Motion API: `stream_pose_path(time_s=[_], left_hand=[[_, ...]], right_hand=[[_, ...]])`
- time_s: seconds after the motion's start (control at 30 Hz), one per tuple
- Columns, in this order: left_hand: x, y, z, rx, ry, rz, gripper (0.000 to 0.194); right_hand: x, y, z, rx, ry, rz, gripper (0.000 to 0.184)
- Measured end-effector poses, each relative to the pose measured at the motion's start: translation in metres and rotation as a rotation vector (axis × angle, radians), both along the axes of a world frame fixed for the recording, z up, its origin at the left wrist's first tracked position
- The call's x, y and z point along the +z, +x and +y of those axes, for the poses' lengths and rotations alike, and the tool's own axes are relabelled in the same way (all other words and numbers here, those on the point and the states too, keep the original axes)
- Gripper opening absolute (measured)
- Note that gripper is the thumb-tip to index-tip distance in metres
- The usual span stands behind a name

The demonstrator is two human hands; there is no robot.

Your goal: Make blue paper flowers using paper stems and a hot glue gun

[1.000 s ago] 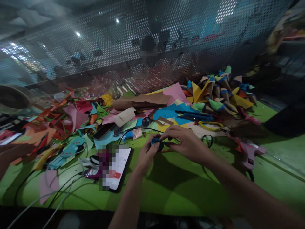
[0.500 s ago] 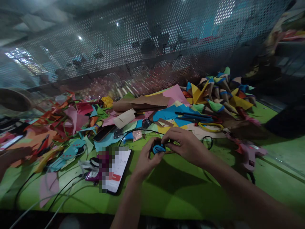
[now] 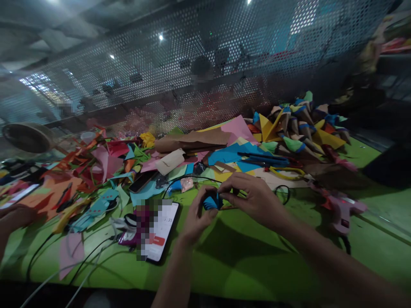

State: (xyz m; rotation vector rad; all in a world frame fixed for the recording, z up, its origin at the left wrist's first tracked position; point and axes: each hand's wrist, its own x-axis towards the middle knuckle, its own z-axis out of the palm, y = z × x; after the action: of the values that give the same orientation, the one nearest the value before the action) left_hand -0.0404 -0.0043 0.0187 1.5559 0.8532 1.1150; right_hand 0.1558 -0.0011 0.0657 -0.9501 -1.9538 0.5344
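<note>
Over the green table, I hold a small folded piece of blue paper with pleat-like layers. My left hand is closed around its left side and underside, thumb in front. The fingertips of my right hand pinch its upper right edge. Part of the paper is hidden by my fingers. A phone with a lit screen lies just left of my left hand. Behind my hands runs a thin black cable.
A pink glue gun lies at the right. Coloured paper scraps heap up at the left, and folded paper cones pile at the back right. Another person's hand is at the left edge. A perforated metal screen stands behind.
The blue paper has turned in my hands, its layered edge now facing more to the left, with a flap raised at my right fingertips. The whole view has shifted slightly.
</note>
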Motion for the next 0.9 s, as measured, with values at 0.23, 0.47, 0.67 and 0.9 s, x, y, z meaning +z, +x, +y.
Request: stream_pose_path(time_s=[0.23,0.47,0.67,0.9], left_hand=[[-0.0023,-0.0004,0.0015,0.031,0.000,0.008,0.050],[0.0027,0.0022,-0.0006,0.019,0.014,-0.001,0.048],[0.0022,0.0033,-0.0016,0.024,0.045,0.002,0.048],[0.0035,0.0040,0.0010,0.004,0.081,0.018,0.045]], right_hand=[[-0.0002,0.0003,-0.0012,-0.001,0.036,-0.028,0.010],[-0.0004,-0.0006,-0.0027,-0.011,0.092,-0.060,0.014],[-0.0017,-0.0013,-0.0018,0.023,0.115,-0.069,0.012],[0.0010,0.0080,0.0036,-0.068,0.086,-0.008,0.017]])
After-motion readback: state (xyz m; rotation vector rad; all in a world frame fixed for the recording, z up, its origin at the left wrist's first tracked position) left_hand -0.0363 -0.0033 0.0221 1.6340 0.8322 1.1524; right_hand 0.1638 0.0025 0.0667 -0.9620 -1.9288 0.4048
